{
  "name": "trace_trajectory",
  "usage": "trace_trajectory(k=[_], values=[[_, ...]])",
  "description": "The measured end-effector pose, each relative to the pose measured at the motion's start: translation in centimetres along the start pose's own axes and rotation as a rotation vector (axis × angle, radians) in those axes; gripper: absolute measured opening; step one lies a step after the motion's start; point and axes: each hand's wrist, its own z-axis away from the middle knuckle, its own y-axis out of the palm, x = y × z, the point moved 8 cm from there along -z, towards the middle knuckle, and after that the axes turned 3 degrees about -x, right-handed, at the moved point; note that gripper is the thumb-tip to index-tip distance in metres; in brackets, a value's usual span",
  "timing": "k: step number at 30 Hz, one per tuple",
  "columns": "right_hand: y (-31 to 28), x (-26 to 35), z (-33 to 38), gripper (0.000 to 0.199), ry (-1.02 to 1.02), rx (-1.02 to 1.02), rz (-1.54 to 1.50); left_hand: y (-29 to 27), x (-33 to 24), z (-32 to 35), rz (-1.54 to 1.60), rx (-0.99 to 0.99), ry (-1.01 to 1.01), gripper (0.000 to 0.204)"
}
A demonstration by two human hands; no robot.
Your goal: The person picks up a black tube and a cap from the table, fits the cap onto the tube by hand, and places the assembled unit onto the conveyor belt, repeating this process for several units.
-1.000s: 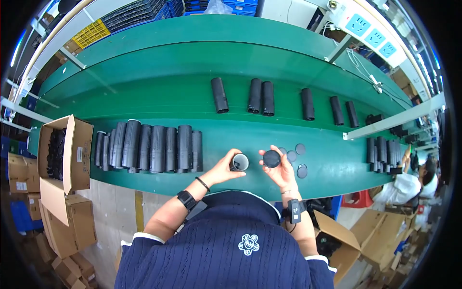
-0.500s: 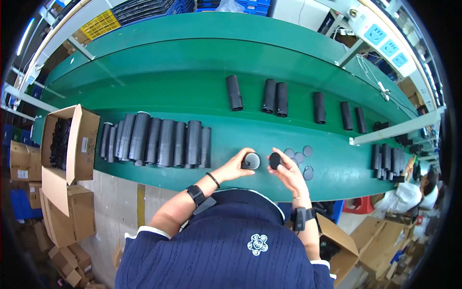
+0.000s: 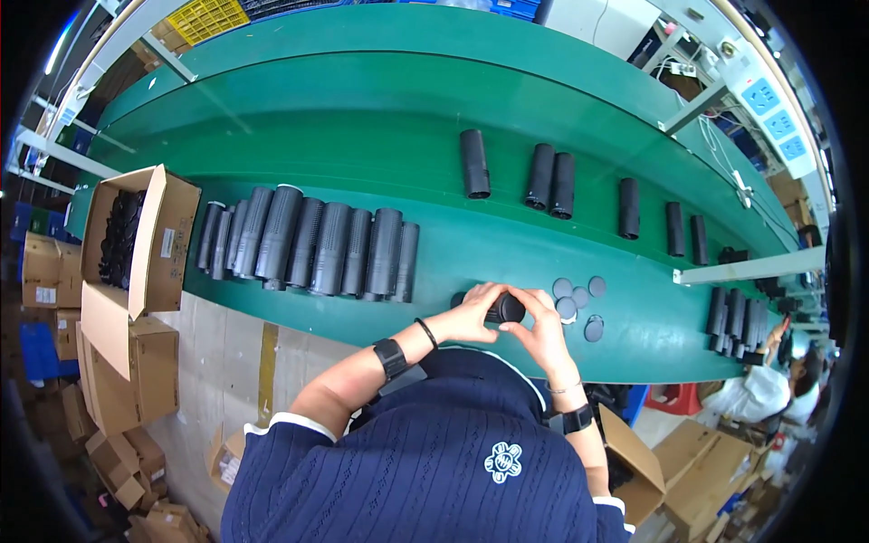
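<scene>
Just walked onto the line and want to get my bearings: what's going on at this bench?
A person in a dark blue top holds a black tube with both hands, the left hand and right hand closed around it at the near edge of the green bench. Round black caps lie loose just to the right. A row of black tubes lies to the left, beside an open carton.

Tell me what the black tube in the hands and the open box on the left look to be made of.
Black tube: seemingly matt plastic; dull dark surface, material not certain. Open box: brown cardboard, with plain folded flaps.
</scene>
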Motion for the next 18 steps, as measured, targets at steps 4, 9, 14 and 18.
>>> trace_trajectory(k=[4,9,14,18], values=[[0.03,-0.23,0.37,0.056,0.010,-0.041,-0.013,0.15,-0.73,0.10,0.010,0.053,0.039,0.084],[0.06,-0.66,0.67,0.059,-0.063,-0.068,0.074,0.53,-0.40,-0.07,-0.004,0.005,0.037,0.073],[0.17,-0.47,0.65,0.057,-0.023,-0.073,0.098,0.63,-0.40,-0.15,-0.028,0.002,0.022,0.060],[0.45,0.03,0.54,0.055,-0.032,-0.035,0.194,0.49,-0.58,-0.06,-0.051,-0.013,0.027,0.055]])
